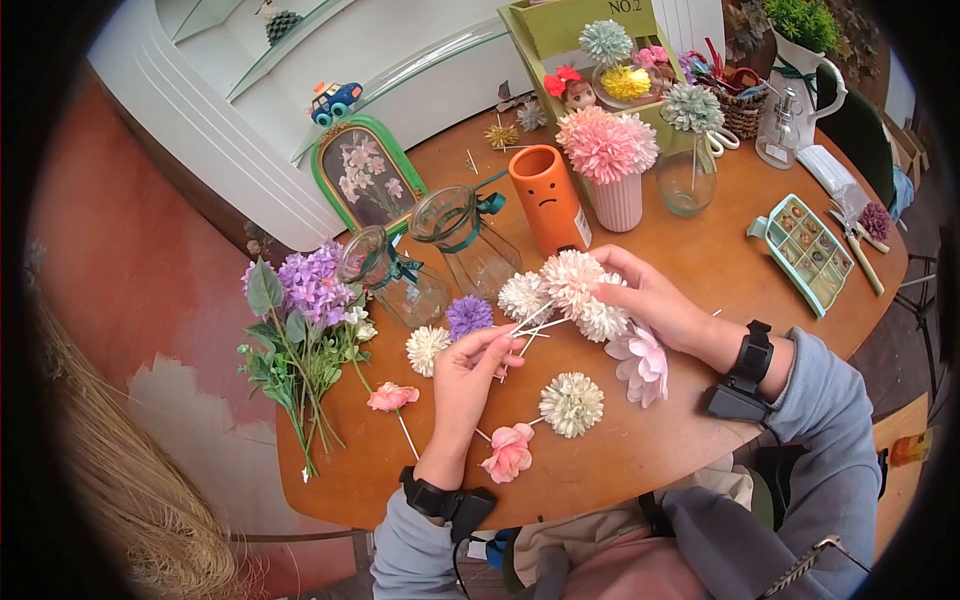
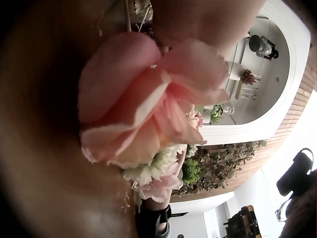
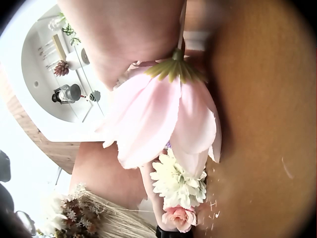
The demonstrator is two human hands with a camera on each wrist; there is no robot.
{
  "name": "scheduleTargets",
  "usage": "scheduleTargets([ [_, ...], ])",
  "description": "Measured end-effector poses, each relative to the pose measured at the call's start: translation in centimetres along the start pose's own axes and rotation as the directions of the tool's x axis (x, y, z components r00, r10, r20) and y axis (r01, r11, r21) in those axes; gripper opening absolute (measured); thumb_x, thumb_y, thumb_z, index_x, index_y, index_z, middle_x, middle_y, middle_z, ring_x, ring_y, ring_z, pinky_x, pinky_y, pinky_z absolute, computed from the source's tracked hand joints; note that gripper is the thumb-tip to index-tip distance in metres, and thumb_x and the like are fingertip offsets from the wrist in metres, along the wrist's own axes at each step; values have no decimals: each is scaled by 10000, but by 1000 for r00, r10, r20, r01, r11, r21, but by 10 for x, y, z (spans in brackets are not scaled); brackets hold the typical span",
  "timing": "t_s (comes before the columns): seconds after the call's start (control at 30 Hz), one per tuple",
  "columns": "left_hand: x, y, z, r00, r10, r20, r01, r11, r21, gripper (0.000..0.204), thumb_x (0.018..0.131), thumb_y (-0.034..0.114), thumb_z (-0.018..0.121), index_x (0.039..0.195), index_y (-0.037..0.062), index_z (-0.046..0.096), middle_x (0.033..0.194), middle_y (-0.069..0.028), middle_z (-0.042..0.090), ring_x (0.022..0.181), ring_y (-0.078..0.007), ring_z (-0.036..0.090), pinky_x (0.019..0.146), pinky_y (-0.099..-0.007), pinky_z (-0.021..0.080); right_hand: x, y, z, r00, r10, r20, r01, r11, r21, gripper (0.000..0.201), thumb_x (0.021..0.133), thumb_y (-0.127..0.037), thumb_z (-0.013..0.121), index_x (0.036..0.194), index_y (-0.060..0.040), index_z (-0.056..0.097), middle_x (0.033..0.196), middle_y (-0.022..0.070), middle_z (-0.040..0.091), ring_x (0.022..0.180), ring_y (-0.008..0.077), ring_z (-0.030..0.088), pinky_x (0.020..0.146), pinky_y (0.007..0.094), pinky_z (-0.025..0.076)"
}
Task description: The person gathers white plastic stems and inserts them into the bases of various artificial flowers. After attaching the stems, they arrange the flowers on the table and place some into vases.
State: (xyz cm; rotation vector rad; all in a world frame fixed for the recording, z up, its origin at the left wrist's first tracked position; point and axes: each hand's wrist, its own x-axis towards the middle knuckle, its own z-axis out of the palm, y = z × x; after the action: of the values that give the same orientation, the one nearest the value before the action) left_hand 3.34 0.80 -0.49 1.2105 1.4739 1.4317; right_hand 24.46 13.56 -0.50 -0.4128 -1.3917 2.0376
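In the head view my left hand (image 1: pixel 468 385) pinches thin white flower stems (image 1: pixel 533 332) between thumb and fingertips. My right hand (image 1: pixel 655 308) holds a pale peach pompom flower (image 1: pixel 571 281) by its head, with the thumb over its petals. Two more cream pompom flowers (image 1: pixel 523 297) crowd against it. Below the right palm lies a large pale pink flower (image 1: pixel 640 366), whose green base (image 3: pixel 177 68) faces the right wrist camera. Close to the left wrist is a coral-pink flower (image 1: pixel 509 452), large in the left wrist view. Both wrist views hide the fingertips.
Around the hands lie a purple pompom (image 1: pixel 469 317), a white pompom (image 1: pixel 428 350) and a cream one (image 1: pixel 573 404). Behind stand glass vases (image 1: pixel 472 245), an orange sad-face vase (image 1: pixel 549 205) and a pink vase (image 1: pixel 617 204). Lilac stems (image 1: pixel 310 350) lie left; a pastel tray (image 1: pixel 808 250) sits right.
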Motion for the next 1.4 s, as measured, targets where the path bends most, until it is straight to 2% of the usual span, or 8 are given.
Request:
scheduleTargets([
  [0.27, 0, -2, -1, 998, -37, 47, 36, 999, 22, 186, 885, 111, 607, 1031, 3, 646, 884, -79, 686, 717, -113, 656, 566, -183, 435, -3, -7, 9, 990, -77, 116, 82, 996, -47, 441, 902, -104, 568, 1297, -26, 388, 1227, 55, 509, 1131, 107, 469, 966, 275, 389],
  [0.77, 3, -5, -3, 999, -50, -4, 50, 998, 31, 119, 898, 135, 593, 934, 22, 601, 827, -52, 668, 709, -92, 635, 570, -175, 435, -1, -2, 2, 1000, -19, 20, 19, 1000, 22, 433, 907, -119, 564, 1298, -21, 407, 1234, 56, 522, 1130, 106, 487, 951, 269, 406],
  [1.07, 2, 0, -3, 998, -59, -6, 58, 997, -52, 121, 902, 153, 589, 929, 35, 588, 822, -36, 660, 691, -75, 619, 563, -174, 417, -3, -22, 6, 939, -244, 241, 273, 957, -98, 800, 828, -131, 657, 1450, -65, 156, 1465, 82, 215, 1286, 188, 330, 1052, 324, 309],
  [1.1, 2, 0, -2, 998, -56, 4, 56, 996, -65, 117, 900, 148, 591, 927, 34, 591, 814, -35, 660, 689, -74, 619, 563, -173, 418, -1, -19, 6, 925, -309, 222, 355, 911, -212, 819, 792, -110, 692, 1442, -64, 197, 1471, 83, 232, 1305, 195, 307, 1079, 335, 266],
  [1.2, 1, -1, 1, 998, -16, 65, 15, 1000, 26, 103, 893, 128, 596, 919, 28, 603, 785, -32, 658, 682, -74, 621, 553, -172, 421, -6, -27, 7, 930, -280, 237, 363, 796, -484, 805, 778, -91, 701, 1434, -60, 237, 1478, 92, 242, 1320, 196, 285, 1099, 341, 223],
  [1.23, 0, 1, 2, 997, -24, 73, 21, 999, 36, 103, 883, 112, 605, 916, 15, 612, 762, -38, 655, 675, -78, 623, 557, -178, 441, -7, -26, 9, 930, -313, 193, 368, 799, -475, 682, 787, -91, 700, 1371, -48, 350, 1373, 92, 404, 1243, 161, 389, 1054, 321, 299],
  [1.33, 1, -2, 3, 991, 28, 134, -27, 1000, -10, 113, 876, 107, 612, 919, 3, 612, 768, -49, 654, 673, -86, 625, 573, -186, 462, -9, -24, 6, 982, -153, 110, 184, 899, -397, 543, 808, -114, 690, 1277, -38, 428, 1233, 61, 516, 1116, 119, 489, 976, 291, 381],
  [1.4, 0, 3, 4, 987, -21, 158, 21, 1000, -3, 118, 873, 100, 611, 934, -2, 617, 775, -51, 650, 668, -88, 621, 589, -190, 472, -7, -24, 5, 965, -244, 98, 261, 847, -463, 426, 831, -118, 665, 1198, -34, 467, 1124, 27, 558, 1027, 86, 524, 902, 267, 429],
])
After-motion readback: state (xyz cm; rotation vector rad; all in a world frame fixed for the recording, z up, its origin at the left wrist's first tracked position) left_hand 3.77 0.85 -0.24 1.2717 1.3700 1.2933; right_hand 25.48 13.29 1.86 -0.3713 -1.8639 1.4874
